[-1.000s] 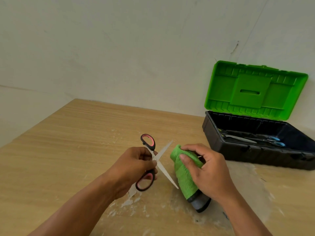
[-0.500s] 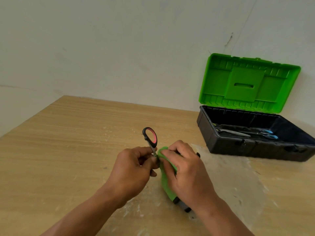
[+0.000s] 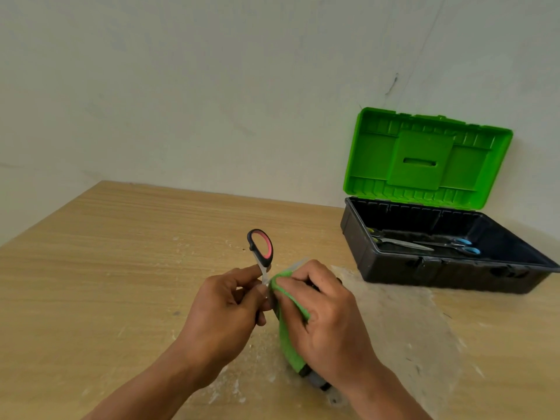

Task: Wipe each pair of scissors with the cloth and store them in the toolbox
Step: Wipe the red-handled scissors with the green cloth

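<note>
Red-handled scissors (image 3: 261, 249) near upright, loop up, left grip (image 3: 224, 313) pinching them, right grip (image 3: 327, 322) clutching cloth (image 3: 288, 339)

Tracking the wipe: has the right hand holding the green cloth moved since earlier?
Yes: right hand and green cloth moved left, away from the black plastic toolbox, onto the red-and-black scissors.

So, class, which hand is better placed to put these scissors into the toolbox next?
Probably the left hand: it grips the scissors, while the right hand holds the cloth, though the toolbox lies rightward.
</note>
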Tool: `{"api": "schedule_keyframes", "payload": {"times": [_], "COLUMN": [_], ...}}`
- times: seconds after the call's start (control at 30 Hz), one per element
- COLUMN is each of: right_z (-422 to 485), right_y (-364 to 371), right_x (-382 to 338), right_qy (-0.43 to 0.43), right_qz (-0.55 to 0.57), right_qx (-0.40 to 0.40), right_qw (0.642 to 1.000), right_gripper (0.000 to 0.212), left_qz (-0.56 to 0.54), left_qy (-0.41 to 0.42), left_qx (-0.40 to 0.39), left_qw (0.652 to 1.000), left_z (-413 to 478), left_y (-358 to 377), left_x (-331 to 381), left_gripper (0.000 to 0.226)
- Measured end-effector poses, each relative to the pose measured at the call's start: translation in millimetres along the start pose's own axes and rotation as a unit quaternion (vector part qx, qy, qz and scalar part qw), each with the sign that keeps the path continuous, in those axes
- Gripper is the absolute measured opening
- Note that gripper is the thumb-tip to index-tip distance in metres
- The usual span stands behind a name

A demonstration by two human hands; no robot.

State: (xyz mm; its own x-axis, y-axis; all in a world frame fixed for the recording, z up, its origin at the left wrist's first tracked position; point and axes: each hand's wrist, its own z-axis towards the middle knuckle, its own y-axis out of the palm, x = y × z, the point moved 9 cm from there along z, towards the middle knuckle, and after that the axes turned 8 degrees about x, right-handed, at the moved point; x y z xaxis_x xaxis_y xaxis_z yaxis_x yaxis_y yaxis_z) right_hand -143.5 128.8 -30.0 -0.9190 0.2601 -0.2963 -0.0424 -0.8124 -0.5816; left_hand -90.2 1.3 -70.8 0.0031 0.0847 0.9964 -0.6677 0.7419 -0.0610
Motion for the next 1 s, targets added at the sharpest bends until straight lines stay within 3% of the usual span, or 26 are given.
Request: {"api": "schedule_keyframes", "payload": {"times": [0.13,0.3,0.47,0.6,0.73,0.9,1.0], "right_z": [7.1,0.5,8.5,-2.6,8.0,2.7,7.3], "right_y": [-14.6,5.8,-9.9,7.3,-12.7,-6.0,-13.9], "right_x": [23.6,1.5,31.6,4.5,39.3,24.3,43.6], "right_qy": [0.044,0.002,0.047,0.000,0.060,0.035,0.079], "right_qz": [-0.023,0.041,-0.017,0.049,-0.003,0.023,-0.018], "right_qx": [0.069,-0.039,0.039,-0.046,0.067,0.020,0.087], "right_qw": [0.996,0.998,0.998,0.998,0.996,0.999,0.993], "right_gripper": [0.015,0.019,0.014,0.018,0.014,0.015,0.013], "left_qz": [0.013,0.014,0.020,0.001,-0.002,-0.012,0.009], "left_qy": [-0.011,-0.009,-0.017,-0.029,-0.027,-0.045,-0.027], "left_qx": [-0.007,-0.010,-0.011,-0.012,-0.008,-0.011,-0.008], "left_qw": [1.000,1.000,1.000,1.000,1.000,0.999,1.000], "left_z": [1.4,1.3,1.5,-0.1,3.1,1.0,2.9], "left_y": [2.5,-0.6,0.1,0.1,-0.7,-0.9,-1.8], "left_x": [-4.7,-3.7,-4.9,-3.3,-2.9,-6.1,-4.1], "left_gripper": [0.030,0.031,0.030,0.026,0.026,0.026,0.026]}}
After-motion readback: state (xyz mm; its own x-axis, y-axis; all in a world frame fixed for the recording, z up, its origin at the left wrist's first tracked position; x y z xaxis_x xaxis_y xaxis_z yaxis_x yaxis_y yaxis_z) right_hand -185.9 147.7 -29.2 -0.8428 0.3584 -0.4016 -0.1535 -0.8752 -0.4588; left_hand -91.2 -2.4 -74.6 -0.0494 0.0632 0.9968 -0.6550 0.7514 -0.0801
